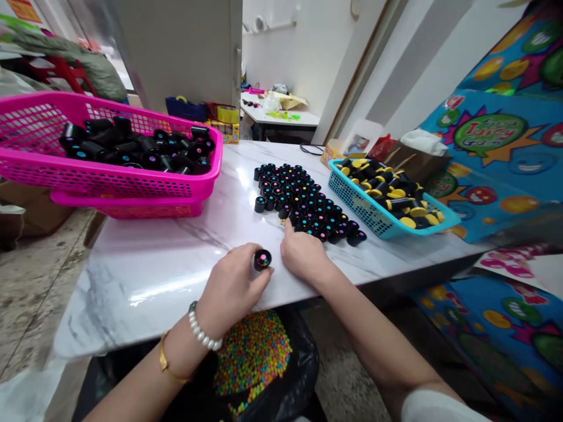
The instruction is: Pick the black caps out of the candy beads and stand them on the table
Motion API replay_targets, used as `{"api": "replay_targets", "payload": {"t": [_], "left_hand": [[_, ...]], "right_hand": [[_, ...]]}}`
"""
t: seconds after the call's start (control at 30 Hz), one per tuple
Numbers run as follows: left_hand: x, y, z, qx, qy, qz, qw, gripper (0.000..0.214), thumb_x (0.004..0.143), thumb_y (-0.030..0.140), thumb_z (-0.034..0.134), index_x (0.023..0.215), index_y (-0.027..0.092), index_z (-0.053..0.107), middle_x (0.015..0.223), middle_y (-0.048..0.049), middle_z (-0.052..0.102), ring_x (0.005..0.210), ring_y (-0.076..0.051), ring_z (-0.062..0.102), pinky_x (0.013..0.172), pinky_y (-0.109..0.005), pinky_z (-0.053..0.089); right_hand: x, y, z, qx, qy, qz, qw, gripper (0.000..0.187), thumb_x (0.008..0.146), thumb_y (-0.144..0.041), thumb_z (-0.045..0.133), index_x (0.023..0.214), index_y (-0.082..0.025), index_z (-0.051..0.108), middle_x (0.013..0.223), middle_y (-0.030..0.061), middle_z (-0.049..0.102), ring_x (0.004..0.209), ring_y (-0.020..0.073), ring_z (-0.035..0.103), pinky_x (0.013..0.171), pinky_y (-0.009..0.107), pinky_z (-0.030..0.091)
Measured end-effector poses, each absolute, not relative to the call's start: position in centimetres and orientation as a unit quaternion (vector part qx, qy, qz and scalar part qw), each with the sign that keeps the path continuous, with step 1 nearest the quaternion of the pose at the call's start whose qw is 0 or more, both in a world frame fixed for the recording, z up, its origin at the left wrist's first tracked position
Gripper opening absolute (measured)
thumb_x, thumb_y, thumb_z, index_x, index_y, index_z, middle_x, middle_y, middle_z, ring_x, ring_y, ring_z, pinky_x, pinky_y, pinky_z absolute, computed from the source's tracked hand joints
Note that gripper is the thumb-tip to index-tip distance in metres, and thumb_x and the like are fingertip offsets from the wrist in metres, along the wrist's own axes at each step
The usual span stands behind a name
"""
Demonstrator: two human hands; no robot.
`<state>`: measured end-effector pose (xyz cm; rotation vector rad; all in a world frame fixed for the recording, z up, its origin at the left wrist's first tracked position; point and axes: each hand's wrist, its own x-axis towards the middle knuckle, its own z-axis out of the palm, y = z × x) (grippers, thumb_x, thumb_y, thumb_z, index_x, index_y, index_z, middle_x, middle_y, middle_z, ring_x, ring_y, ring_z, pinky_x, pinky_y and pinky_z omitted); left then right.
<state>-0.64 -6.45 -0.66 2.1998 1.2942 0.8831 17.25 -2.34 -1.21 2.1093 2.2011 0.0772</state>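
My left hand (235,278) is closed around a small black canister (263,260), its open top turned toward me and a few coloured balls inside. My right hand (303,252) is over the table with its index finger stretched out and the others curled, partly hidden. That fingertip is at a few loose candy balls (282,221) beside a group of black canisters (303,196), which stand close together with coloured balls in their tops. Below the table edge, a black bag (303,363) holds a mass of small multicoloured balls (255,357).
A pink basket (145,186) full of black canisters stands at the left on another pink basket. To the right, a turquoise basket (365,211) holds black canisters with yellow lids. Tape rolls (227,114) lie at the back, and printed blue boxes (497,140) stand far right.
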Motion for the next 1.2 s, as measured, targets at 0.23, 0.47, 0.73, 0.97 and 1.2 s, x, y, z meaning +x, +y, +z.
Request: {"api": "replay_targets", "payload": {"t": [0.23, 0.47, 0.73, 0.97, 1.2], "left_hand": [[-5.3, -5.2, -1.6, 0.800, 0.493, 0.298, 0.165, 0.017, 0.084, 0.026, 0.062, 0.097, 0.015, 0.061, 0.089, -0.0072, 0.064, 0.084, -0.024, 0.058, 0.076, -0.038, 0.044], [-5.9, -5.2, -2.0, 0.721, 0.532, 0.374, 0.240, 0.032, 0.082, 0.037, 0.065, 0.106, 0.017, 0.063, 0.090, -0.0053, 0.068, 0.070, -0.017, 0.058, 0.067, -0.033, 0.045], [-5.8, -5.7, -1.7, 0.687, 0.547, 0.405, 0.252, 0.033, 0.082, 0.042, 0.065, 0.107, 0.020, 0.064, 0.091, -0.0027, 0.069, 0.061, -0.013, 0.057, 0.062, -0.030, 0.046], [-6.2, -6.1, -2.5, 0.711, 0.547, 0.398, 0.190, 0.031, 0.085, 0.041, 0.065, 0.108, 0.021, 0.062, 0.096, -0.0029, 0.068, 0.058, -0.012, 0.055, 0.057, -0.029, 0.047], [-6.4, -6.3, -2.9, 0.715, 0.545, 0.401, 0.173, 0.029, 0.085, 0.039, 0.065, 0.109, 0.023, 0.060, 0.098, -0.0041, 0.067, 0.075, -0.018, 0.064, 0.056, -0.029, 0.049]], "right_hand": [[16.8, -2.5, -0.8, 0.690, 0.718, 0.037, 0.078, 0.058, 0.095, -0.020, 0.033, 0.151, -0.005, 0.029, 0.095, 0.0202, 0.073, 0.088, 0.0311, 0.072, 0.074, 0.040, 0.054], [16.8, -6.1, -1.9, 0.603, 0.794, 0.059, -0.058, 0.044, 0.097, -0.029, 0.044, 0.139, -0.022, 0.054, 0.102, 0.0086, 0.073, 0.085, 0.0218, 0.070, 0.073, 0.032, 0.054], [17.2, -3.9, -2.6, 0.529, 0.826, 0.101, -0.165, 0.043, 0.097, -0.027, 0.048, 0.130, -0.004, 0.060, 0.130, 0.0199, 0.060, 0.122, 0.0283, 0.056, 0.106, 0.041, 0.047], [15.7, -1.7, -2.6, 0.597, 0.798, 0.048, -0.065, 0.074, 0.098, -0.053, 0.043, 0.147, 0.001, 0.038, 0.151, 0.0252, 0.041, 0.143, 0.0341, 0.036, 0.119, 0.046, 0.030], [15.9, -3.0, -2.0, 0.577, 0.814, 0.039, -0.054, 0.073, 0.099, -0.059, 0.034, 0.149, -0.006, 0.039, 0.155, 0.0197, 0.036, 0.146, 0.0320, 0.031, 0.120, 0.048, 0.026]]}}
